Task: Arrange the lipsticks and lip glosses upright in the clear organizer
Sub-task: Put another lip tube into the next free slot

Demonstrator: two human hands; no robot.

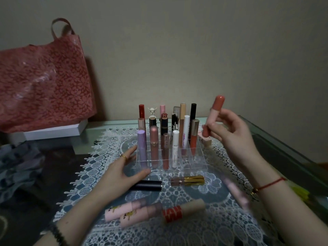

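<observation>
From the head view, my right hand [229, 132] is closed around a coral lip gloss [213, 115], held in the air to the right of the clear organizer [195, 164], tilted a little with its cap up. My left hand [124, 167] is spread wide, fingers resting at the organizer's left front corner and holding nothing; a black tube [150, 185] lies just under its thumb.

The gloss looks light, rigid and smooth, so I judge it could slip or twist in a loose pinch. I would keep the hold on the lower barrel, leaving the base free to enter a cell. The organizer looks thin-walled and light, likely to slide on the lace mat [177, 233] if knocked, which is why bracing it with the left hand makes sense.

Open cells show at the front right of the organizer; the left columns and back rows are already filled with upright tubes. The tall ones at the back right stand near the held gloss, so I would come down from above rather than sweep in sideways.

Still lying flat on the mat are a gold-capped gloss [187, 180], two pink tubes [131, 213] and a red-banded tube [184, 210]. The table [266, 132] edge runs along the right, with little spare room there.
</observation>
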